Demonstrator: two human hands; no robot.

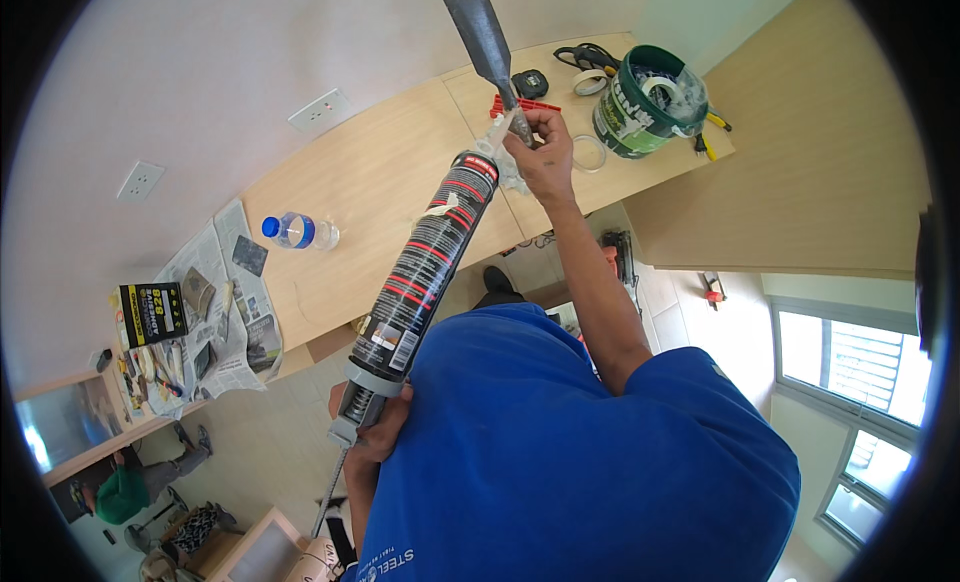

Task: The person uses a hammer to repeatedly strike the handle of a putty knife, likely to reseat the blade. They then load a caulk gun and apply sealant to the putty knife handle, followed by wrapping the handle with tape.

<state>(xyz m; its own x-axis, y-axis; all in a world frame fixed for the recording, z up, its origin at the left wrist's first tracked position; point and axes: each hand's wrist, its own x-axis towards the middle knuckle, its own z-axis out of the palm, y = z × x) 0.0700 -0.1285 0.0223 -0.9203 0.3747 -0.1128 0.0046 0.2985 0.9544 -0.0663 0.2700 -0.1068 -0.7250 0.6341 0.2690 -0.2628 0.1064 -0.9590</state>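
Observation:
A caulking gun loaded with a black sealant cartridge with red stripes slants up across my chest. My left hand is closed around the gun's rear end, near the rod. A whitish smear of sealant marks the cartridge's side. My right hand pinches the narrow lower end of a dark flat-bladed scraper, its blade pointing up and away. The cartridge's pale nozzle lies right beside those fingers and the scraper's lower end; whether they touch I cannot tell.
A long wooden counter runs along the wall. On it are a water bottle, newspaper, an adhesive box, a tape measure and a green bucket. Another person in green is at the lower left.

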